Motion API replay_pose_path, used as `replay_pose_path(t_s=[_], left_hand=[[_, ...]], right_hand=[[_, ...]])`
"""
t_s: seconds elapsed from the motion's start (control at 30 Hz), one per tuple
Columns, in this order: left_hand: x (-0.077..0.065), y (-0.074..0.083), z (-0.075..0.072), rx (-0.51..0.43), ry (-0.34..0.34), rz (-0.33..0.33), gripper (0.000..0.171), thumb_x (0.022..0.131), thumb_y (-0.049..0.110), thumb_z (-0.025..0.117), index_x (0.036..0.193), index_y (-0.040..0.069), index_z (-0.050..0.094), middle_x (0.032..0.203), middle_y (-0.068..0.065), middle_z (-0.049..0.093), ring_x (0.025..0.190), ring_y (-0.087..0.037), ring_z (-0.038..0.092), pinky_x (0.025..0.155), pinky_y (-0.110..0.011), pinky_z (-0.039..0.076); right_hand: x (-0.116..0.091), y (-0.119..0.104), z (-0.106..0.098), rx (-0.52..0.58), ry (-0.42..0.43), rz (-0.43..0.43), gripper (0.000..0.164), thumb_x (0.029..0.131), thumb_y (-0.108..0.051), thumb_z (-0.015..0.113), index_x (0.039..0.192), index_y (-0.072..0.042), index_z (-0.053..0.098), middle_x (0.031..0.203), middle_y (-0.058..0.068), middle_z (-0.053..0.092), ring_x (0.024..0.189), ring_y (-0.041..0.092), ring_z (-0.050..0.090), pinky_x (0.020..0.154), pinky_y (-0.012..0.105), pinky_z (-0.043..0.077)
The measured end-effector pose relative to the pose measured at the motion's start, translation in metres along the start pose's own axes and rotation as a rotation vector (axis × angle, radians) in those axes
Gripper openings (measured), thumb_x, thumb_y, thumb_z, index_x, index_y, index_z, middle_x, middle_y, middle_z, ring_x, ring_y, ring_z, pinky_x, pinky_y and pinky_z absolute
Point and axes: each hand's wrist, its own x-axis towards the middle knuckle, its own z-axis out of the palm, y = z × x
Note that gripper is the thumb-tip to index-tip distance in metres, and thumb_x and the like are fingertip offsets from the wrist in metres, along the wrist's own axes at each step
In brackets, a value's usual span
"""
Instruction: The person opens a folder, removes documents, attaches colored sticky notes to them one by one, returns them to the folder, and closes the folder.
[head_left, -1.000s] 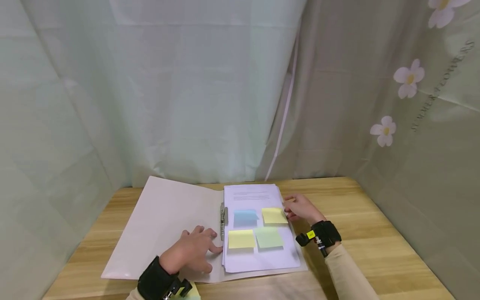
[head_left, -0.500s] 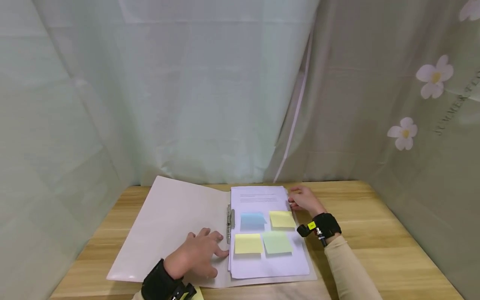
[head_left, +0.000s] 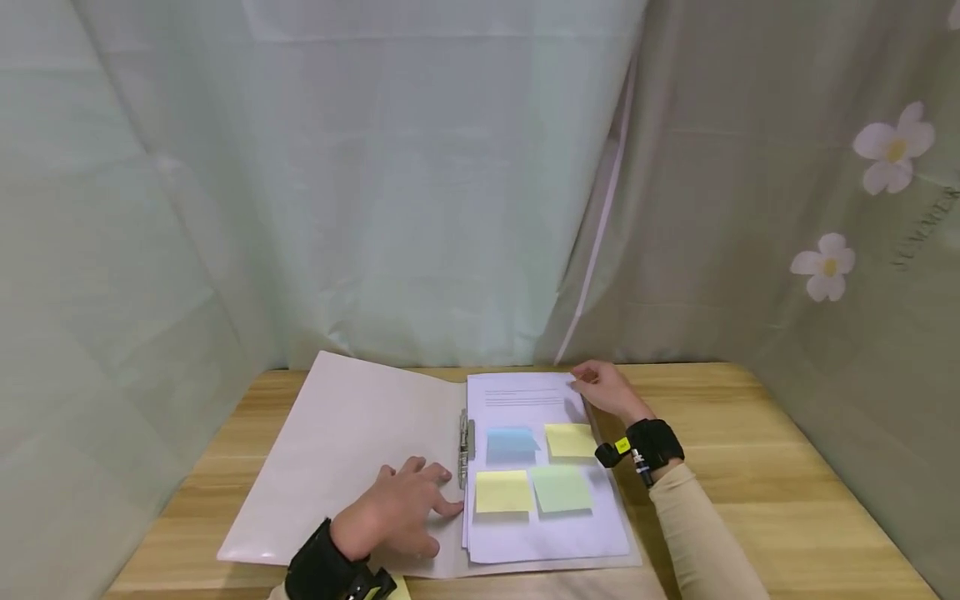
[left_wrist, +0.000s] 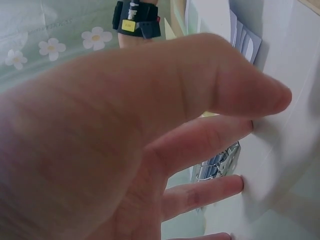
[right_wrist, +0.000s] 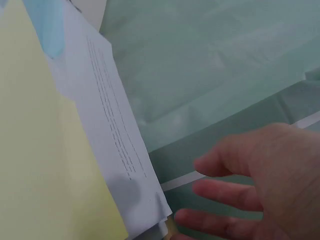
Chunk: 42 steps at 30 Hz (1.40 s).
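An open white ring binder (head_left: 352, 450) lies on the table, its metal ring clip (head_left: 463, 450) at the spine. On its right side is a stack of printed sheets (head_left: 525, 542). The top sheet bears a blue sticky note (head_left: 512, 444), two yellow sticky notes (head_left: 502, 492) and a green sticky note (head_left: 562, 489). With fingers spread, my left hand (head_left: 405, 508) rests on the binder near the spine, its thumb below. My right hand (head_left: 611, 392) is at the sheets' upper right corner; in the right wrist view its loosely bent fingers (right_wrist: 220, 195) appear apart from the paper.
Part of a yellow pad (head_left: 401, 590) shows beneath my left wrist at the front edge of the wooden table (head_left: 765, 500). Pale curtains (head_left: 420, 183) hang close behind the table and along both sides.
My right hand has moved up along the sheets' right edge to their upper corner. My left hand stays on the binder. The head view has shifted slightly.
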Motion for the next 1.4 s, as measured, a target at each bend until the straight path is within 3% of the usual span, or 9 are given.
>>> replay_pose_path(t_s=[0.3, 0.5, 0.73, 0.83, 1.07, 1.4], left_hand=[[-0.010, 0.006, 0.002, -0.042, -0.033, 0.009, 0.052, 0.080, 0.036, 0.099, 0.130, 0.041, 0.085, 0.159, -0.001, 0.065, 0.158, -0.047, 0.049, 0.118, -0.078, 0.044], [-0.017, 0.006, 0.002, -0.071, -0.026, 0.048, 0.059, 0.081, 0.056, 0.099, 0.134, 0.033, 0.084, 0.162, -0.007, 0.063, 0.159, -0.054, 0.048, 0.118, -0.081, 0.044], [-0.019, 0.010, 0.002, -0.056, -0.024, 0.026, 0.070, 0.079, 0.069, 0.095, 0.136, 0.031, 0.083, 0.167, -0.011, 0.061, 0.163, -0.056, 0.044, 0.123, -0.086, 0.037], [-0.020, 0.012, 0.004, -0.049, -0.027, 0.022, 0.074, 0.078, 0.071, 0.094, 0.138, 0.030, 0.082, 0.167, -0.012, 0.060, 0.164, -0.056, 0.043, 0.123, -0.086, 0.036], [-0.021, 0.020, 0.009, 0.014, -0.038, 0.034, 0.089, 0.076, 0.083, 0.086, 0.146, 0.028, 0.077, 0.169, -0.015, 0.060, 0.165, -0.054, 0.042, 0.123, -0.088, 0.032], [-0.023, 0.030, 0.016, -0.011, 0.048, 0.077, 0.093, 0.074, 0.076, 0.091, 0.139, 0.012, 0.079, 0.161, -0.028, 0.064, 0.158, -0.057, 0.051, 0.119, -0.089, 0.038]], right_hand=[[0.000, 0.002, -0.002, -0.061, -0.075, -0.099, 0.040, 0.108, -0.016, 0.068, 0.143, 0.004, 0.070, 0.150, 0.031, 0.068, 0.132, 0.048, 0.063, 0.115, 0.063, 0.055], [0.000, 0.003, 0.000, -0.096, -0.093, -0.124, 0.044, 0.107, -0.013, 0.068, 0.147, 0.007, 0.067, 0.148, 0.031, 0.069, 0.121, 0.043, 0.063, 0.109, 0.058, 0.057], [0.004, 0.004, 0.001, -0.072, -0.109, -0.155, 0.041, 0.107, -0.012, 0.066, 0.143, 0.008, 0.068, 0.135, 0.030, 0.074, 0.117, 0.040, 0.066, 0.102, 0.047, 0.058], [0.004, 0.006, 0.004, -0.072, -0.102, -0.149, 0.043, 0.107, -0.013, 0.066, 0.145, 0.007, 0.068, 0.138, 0.030, 0.073, 0.117, 0.038, 0.065, 0.100, 0.044, 0.057], [0.003, 0.008, 0.009, -0.070, -0.103, -0.126, 0.050, 0.108, -0.012, 0.066, 0.154, 0.005, 0.062, 0.157, 0.032, 0.063, 0.132, 0.044, 0.061, 0.116, 0.059, 0.051], [0.005, 0.010, 0.010, -0.060, -0.125, -0.154, 0.044, 0.109, -0.011, 0.064, 0.148, 0.008, 0.065, 0.150, 0.032, 0.068, 0.141, 0.050, 0.061, 0.124, 0.065, 0.048]])
